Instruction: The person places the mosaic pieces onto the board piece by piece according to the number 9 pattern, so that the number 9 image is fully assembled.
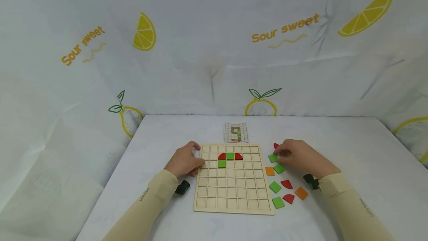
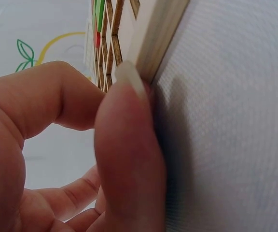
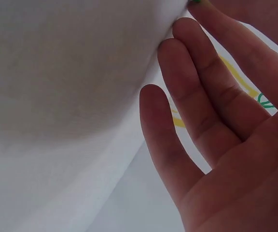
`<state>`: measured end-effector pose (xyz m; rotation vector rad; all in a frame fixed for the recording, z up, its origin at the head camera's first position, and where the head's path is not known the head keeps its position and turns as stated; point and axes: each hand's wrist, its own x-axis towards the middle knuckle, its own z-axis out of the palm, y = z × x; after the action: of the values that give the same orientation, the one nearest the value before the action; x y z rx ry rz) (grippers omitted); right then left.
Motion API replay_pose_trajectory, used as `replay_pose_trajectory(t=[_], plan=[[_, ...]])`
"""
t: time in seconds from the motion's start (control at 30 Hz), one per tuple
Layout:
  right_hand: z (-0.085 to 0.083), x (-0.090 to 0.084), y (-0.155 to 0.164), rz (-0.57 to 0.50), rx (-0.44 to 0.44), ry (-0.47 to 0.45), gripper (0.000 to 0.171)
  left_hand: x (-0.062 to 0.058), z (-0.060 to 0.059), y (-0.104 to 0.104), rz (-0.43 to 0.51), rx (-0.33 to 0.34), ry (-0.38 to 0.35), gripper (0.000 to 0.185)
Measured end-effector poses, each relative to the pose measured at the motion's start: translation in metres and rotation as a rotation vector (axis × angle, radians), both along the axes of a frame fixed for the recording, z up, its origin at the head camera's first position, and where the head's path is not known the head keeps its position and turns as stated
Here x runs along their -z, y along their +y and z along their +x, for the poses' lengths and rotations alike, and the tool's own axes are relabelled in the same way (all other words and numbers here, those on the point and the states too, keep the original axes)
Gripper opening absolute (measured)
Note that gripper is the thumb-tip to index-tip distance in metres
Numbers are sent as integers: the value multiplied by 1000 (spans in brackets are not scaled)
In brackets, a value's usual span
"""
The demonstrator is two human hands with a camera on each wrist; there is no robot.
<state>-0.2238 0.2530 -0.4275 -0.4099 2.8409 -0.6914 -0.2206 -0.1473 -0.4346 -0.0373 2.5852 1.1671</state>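
Observation:
A wooden grid board [image 1: 234, 189] lies flat on the table, with a green square [image 1: 230, 156] between two red quarter-circle pieces [image 1: 222, 156] near its top. Directly under the left red piece sits another green square [image 1: 222, 163]. My left hand [image 1: 184, 161] holds the board's left edge; its thumb [image 2: 129, 145] presses against the wooden side in the left wrist view. To the right of the board, my right hand [image 1: 297, 156] pinches a green square tile [image 1: 272, 158] between thumb and index finger. Its other fingers [image 3: 187, 92] are spread loosely beside the tabletop.
Loose green, red and orange pieces, such as an orange square [image 1: 301, 193] and a red quarter-circle [image 1: 288, 198], lie right of the board. Behind it is a printed pattern card [image 1: 236, 132]. A white printed cloth [image 1: 214, 48] hangs along the table's back edge.

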Motion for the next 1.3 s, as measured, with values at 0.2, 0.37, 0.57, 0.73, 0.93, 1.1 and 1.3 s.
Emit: replay_pose_trajectory(t=[0.2,0.37,0.57,0.73,0.93,1.1,1.3], plan=[[2,-1,2,-12,-7,4,23,0,0,1,1,2,2,51],[2,0,2,-11,-1,8,21,0,0,1,-4,-2,-1,51],[0,4,2,9,12,22,21,-1,1,2,1,-6,-9,51],[-1,3,0,22,19,14,22,-1,2,1,1,-12,-7,51],[1,-4,-3,33,41,4,24,0,2,1,4,-16,-7,51],[3,-10,-14,25,28,31,22,-1,3,2,10,-16,-5,51],[4,-13,-41,20,12,-17,22,-3,3,1,15,-16,-1,51]])
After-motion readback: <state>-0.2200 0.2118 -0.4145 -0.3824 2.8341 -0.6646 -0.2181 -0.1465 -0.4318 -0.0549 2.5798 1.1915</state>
